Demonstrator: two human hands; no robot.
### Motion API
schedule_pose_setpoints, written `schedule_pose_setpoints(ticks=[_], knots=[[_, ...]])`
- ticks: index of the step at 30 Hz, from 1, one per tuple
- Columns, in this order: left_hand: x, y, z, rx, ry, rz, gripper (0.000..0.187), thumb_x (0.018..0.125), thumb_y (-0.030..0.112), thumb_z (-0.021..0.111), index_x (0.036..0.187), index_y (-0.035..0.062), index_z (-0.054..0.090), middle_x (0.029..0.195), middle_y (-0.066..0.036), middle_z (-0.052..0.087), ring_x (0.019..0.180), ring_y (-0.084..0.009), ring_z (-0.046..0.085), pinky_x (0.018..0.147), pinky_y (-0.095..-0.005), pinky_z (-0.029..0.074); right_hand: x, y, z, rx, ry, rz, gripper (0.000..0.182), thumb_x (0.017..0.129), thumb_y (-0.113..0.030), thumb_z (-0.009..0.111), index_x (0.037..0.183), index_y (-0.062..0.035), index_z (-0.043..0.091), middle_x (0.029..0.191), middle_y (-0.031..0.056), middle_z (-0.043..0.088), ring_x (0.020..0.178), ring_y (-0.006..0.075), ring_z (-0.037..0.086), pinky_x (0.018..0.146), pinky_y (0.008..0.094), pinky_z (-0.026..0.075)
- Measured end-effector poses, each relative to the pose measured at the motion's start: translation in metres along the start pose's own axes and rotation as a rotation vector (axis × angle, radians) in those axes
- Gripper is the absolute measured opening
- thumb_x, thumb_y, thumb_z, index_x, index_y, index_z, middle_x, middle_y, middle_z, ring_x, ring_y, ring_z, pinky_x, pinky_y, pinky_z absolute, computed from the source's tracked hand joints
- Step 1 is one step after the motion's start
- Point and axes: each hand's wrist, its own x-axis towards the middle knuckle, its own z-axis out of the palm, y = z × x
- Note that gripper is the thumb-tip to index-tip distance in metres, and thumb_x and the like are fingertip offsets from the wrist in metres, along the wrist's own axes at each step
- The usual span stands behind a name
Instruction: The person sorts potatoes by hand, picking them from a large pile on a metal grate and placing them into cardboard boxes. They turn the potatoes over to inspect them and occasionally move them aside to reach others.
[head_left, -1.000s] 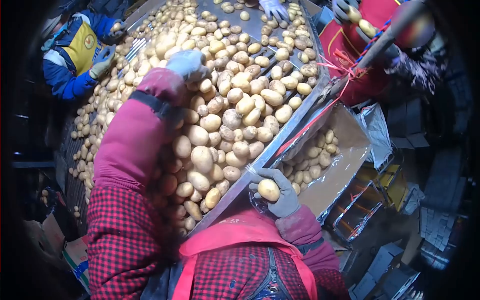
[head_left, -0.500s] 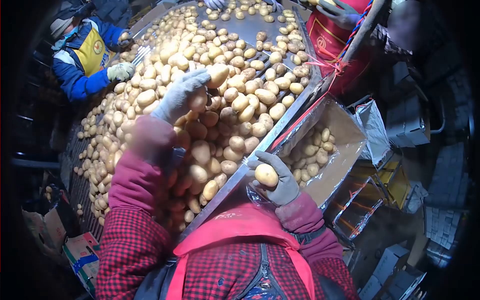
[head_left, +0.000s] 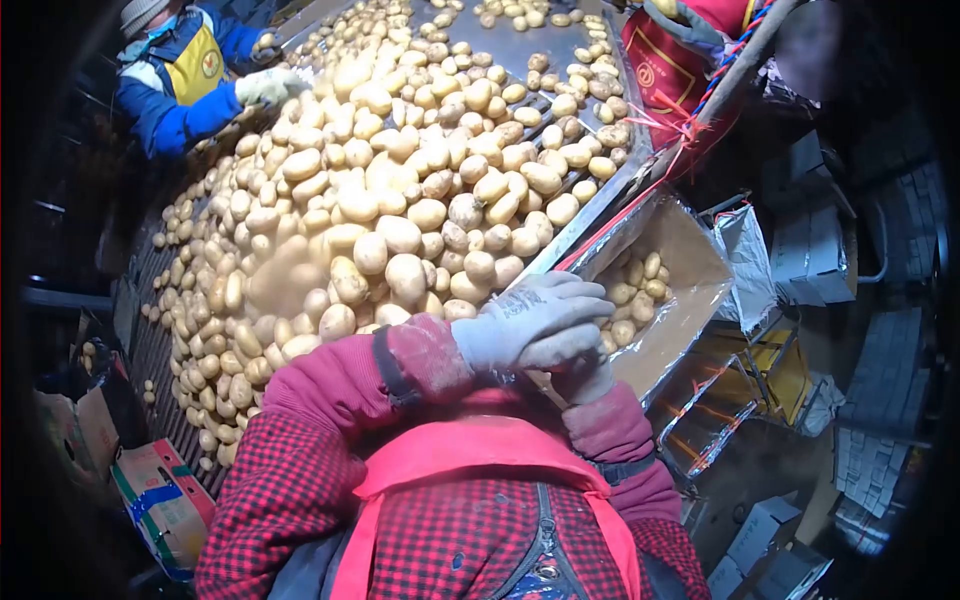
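Observation:
My left hand (head_left: 535,318), in a grey-white glove, reaches across my chest to the right, above the table's metal edge. Its fingers are pressed together and bend over my right hand (head_left: 585,378). Whatever the left fingers hold is hidden beneath them. The fingers of the gloved right hand are covered by the left, and no potato shows there. A big heap of potatoes (head_left: 400,235) lies just beyond both hands. Right beside them stands an open carton (head_left: 690,300) lined with clear film, with potatoes (head_left: 635,290) inside.
A metal rim (head_left: 590,225) borders the sorting table. Across the heap, a person in a blue jacket (head_left: 180,115) reaches in with gloved hands. Another person in a red apron (head_left: 665,75) stands beyond a pole (head_left: 745,65). Boxes (head_left: 165,505) stand at lower left.
My left hand has moved from over the heap, where it held a potato, down and right onto my right hand. The potato in my right hand is now out of sight.

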Motion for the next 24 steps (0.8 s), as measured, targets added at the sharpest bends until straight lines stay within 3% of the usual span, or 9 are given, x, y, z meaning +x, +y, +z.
schedule_pose_setpoints(ticks=[2,5,8,10,12,16,18,19,24], knots=[[-0.006,0.020,-0.014,-0.015,-0.005,-0.072,0.049,0.098,0.029,0.068,0.139,0.0043,0.061,0.133,-0.021,0.066,0.121,-0.0405,0.064,0.104,-0.0479,0.050,0.011,-0.041,0.014,0.917,0.255,0.309,0.062,0.109,-0.043,0.050,0.159,-0.0089,0.037,0.158,0.0148,0.046,0.144,0.0286,0.049,0.119,0.0427,0.043],[-0.027,0.037,-0.054,0.174,0.076,-0.215,0.056,0.093,0.031,0.074,0.140,0.0041,0.061,0.137,-0.021,0.063,0.128,-0.0397,0.060,0.109,-0.0494,0.045,0.010,-0.036,-0.004,0.689,0.282,0.250,0.084,0.099,-0.061,0.063,0.161,-0.0123,0.034,0.150,0.0170,0.054,0.134,0.0328,0.058,0.110,0.0464,0.053],[-0.067,0.046,-0.100,0.540,0.205,-0.415,0.064,0.088,0.037,0.076,0.143,0.0067,0.060,0.141,-0.023,0.061,0.129,-0.0419,0.057,0.110,-0.0513,0.043,-0.008,-0.028,-0.038,0.688,0.452,0.280,0.072,0.104,-0.058,0.057,0.158,-0.0135,0.038,0.141,0.0198,0.060,0.121,0.0347,0.066,0.086,0.0473,0.064],[-0.094,0.051,-0.120,0.784,0.186,-0.568,0.071,0.083,0.036,0.079,0.146,0.0089,0.059,0.146,-0.024,0.056,0.133,-0.0442,0.053,0.112,-0.0536,0.041,-0.020,-0.022,-0.045,0.494,0.596,0.258,0.071,0.104,-0.058,0.057,0.157,-0.0141,0.038,0.141,0.0196,0.060,0.118,0.0336,0.067,0.084,0.0466,0.064],[-0.116,0.049,-0.122,0.812,0.131,-0.640,0.080,0.078,0.035,0.082,0.149,0.0107,0.055,0.150,-0.025,0.050,0.135,-0.0459,0.049,0.113,-0.0553,0.040,-0.027,-0.003,-0.067,0.687,0.664,0.388,0.068,0.106,-0.055,0.056,0.156,-0.0138,0.039,0.141,0.0191,0.060,0.117,0.0322,0.067,0.084,0.0452,0.063],[-0.133,0.037,-0.115,0.848,0.159,-0.784,0.095,0.073,0.047,0.085,0.154,0.0128,0.050,0.153,-0.026,0.046,0.140,-0.0474,0.046,0.114,-0.0582,0.039,-0.039,0.004,-0.077,0.475,0.697,0.542,0.064,0.106,-0.048,0.060,0.156,-0.0122,0.042,0.145,0.0151,0.057,0.123,0.0296,0.062,0.092,0.0429,0.058],[-0.128,0.034,-0.117,0.921,0.068,-0.811,0.093,0.073,0.050,0.084,0.153,0.0162,0.052,0.153,-0.025,0.046,0.136,-0.0482,0.046,0.109,-0.0592,0.041,-0.034,-0.003,-0.063,-0.157,0.639,0.410,0.067,0.106,-0.049,0.057,0.161,-0.0139,0.040,0.157,0.0121,0.049,0.140,0.0309,0.052,0.107,0.0475,0.048],[-0.122,0.033,-0.115,0.919,0.066,-0.818,0.093,0.073,0.050,0.084,0.153,0.0162,0.052,0.153,-0.025,0.046,0.136,-0.0482,0.046,0.109,-0.0592,0.041,-0.029,-0.013,-0.067,-0.029,0.759,0.662,0.069,0.106,-0.044,0.058,0.164,-0.0137,0.036,0.158,0.0126,0.047,0.144,0.0297,0.047,0.109,0.0451,0.046],[-0.106,0.023,-0.097,1.034,0.014,-0.869,0.081,0.072,0.049,0.084,0.145,0.0232,0.061,0.152,-0.016,0.049,0.129,-0.0458,0.046,0.101,-0.0592,0.044,-0.007,-0.029,-0.065,0.150,0.696,0.433,0.068,0.106,-0.040,0.058,0.163,-0.0087,0.036,0.153,0.0168,0.048,0.137,0.0274,0.054,0.109,0.0418,0.047]])
